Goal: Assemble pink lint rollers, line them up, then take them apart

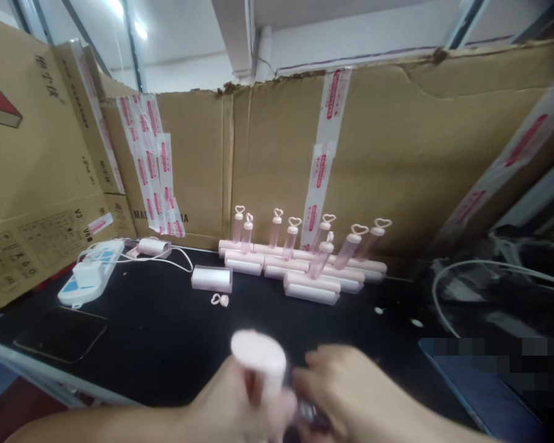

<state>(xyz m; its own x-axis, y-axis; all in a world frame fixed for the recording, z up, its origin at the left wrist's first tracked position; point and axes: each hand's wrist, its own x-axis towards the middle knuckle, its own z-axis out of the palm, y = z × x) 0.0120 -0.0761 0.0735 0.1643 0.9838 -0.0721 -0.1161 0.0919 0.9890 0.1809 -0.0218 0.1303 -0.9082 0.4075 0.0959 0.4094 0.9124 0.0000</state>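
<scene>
At the bottom middle, my left hand [240, 397] is wrapped round a pale pink casing [258, 354] with a flat oval end turned up. My right hand [346, 387] is closed beside it on a small dark object [311, 413], too blurred to name. The dark object is close to the casing's side; I cannot tell whether they touch. Ahead lies a white-and-pink block [212, 279], with a small pink cap with a heart-shaped loop [220, 300] in front of it. Farther back, several pink-and-white units [313, 288] lie in rows, translucent pink tubes with heart-loop caps [321, 259] standing up from them.
A white power strip [111, 252] with a plugged-in adapter [87, 274] and white cables is at left, behind a dark phone [61, 334]. Cardboard walls [277, 154] border the black table [166, 344] at the back and left. White scraps [416, 323] and a blue item [471, 375] lie right.
</scene>
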